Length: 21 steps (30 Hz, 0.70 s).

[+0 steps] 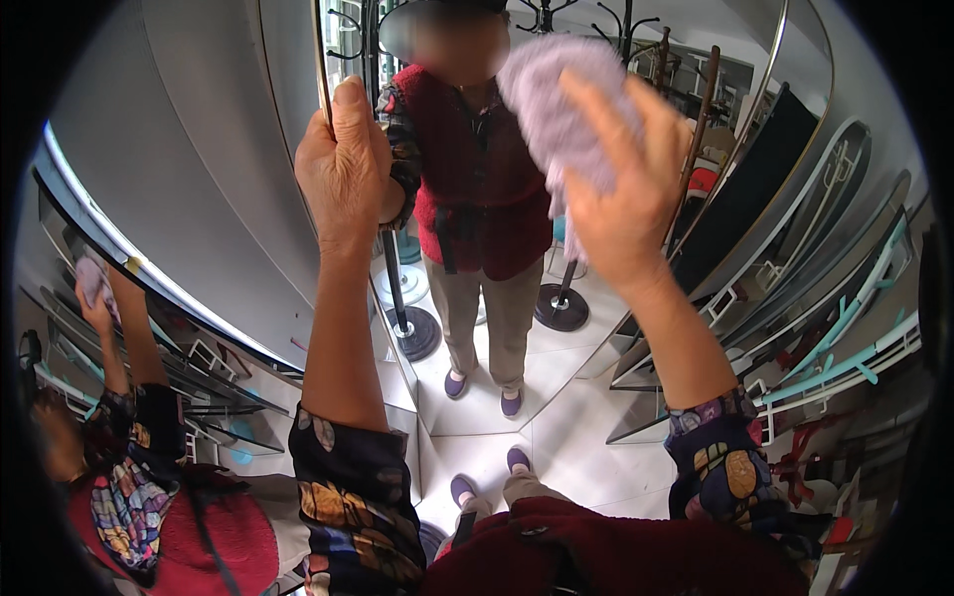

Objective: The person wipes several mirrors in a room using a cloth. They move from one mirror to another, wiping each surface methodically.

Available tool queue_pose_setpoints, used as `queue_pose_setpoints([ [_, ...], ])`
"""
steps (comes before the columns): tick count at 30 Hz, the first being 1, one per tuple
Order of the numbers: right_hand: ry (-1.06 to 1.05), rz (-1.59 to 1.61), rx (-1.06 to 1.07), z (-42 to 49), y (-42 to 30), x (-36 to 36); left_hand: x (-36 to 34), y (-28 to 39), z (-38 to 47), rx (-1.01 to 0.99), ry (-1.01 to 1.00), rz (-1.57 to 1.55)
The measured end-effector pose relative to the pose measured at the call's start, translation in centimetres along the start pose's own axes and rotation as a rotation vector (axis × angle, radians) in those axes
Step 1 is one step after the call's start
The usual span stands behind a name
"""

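A tall, thin-framed mirror stands before me, showing a reflected person in a dark red vest. My left hand grips the mirror's left edge, thumb upward along the slim metal frame. In my right hand is a fluffy light purple cloth, spread under the fingers, with one end hanging below the palm. This hand is raised at the upper right of the glass and looks blurred. Whether the cloth touches the glass cannot be told.
At left, a dark-framed mirror reflects my arms and the cloth. Several mirrors lean at right, with white stands and a turquoise frame among them. Coat stands show in the reflection. Pale floor tiles lie around my feet.
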State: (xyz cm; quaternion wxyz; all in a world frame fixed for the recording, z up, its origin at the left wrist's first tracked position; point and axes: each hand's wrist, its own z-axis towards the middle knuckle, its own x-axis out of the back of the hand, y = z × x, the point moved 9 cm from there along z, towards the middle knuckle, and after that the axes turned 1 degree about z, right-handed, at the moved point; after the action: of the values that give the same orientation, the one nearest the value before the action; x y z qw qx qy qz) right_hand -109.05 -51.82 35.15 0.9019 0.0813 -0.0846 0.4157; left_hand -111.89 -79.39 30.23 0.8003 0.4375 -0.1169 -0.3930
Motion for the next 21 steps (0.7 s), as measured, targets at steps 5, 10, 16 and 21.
queue_pose_setpoints([
  [5,0.067,-0.068,0.019,2.8,-1.3,-1.2,0.3,-0.4,0.1,0.039,-0.005,0.030],
  [10,-0.082,-0.096,0.188,-5.8,-6.9,-4.1,0.0,0.1,0.0,0.036,-0.014,0.044],
  [16,-0.491,0.081,0.189,-19.1,-9.5,-6.0,-0.1,0.3,-0.4,-0.004,0.013,0.024],
  [21,-0.810,0.778,-0.305,-20.3,-7.4,-6.2,0.4,-0.3,-0.2,0.018,0.000,0.042],
])
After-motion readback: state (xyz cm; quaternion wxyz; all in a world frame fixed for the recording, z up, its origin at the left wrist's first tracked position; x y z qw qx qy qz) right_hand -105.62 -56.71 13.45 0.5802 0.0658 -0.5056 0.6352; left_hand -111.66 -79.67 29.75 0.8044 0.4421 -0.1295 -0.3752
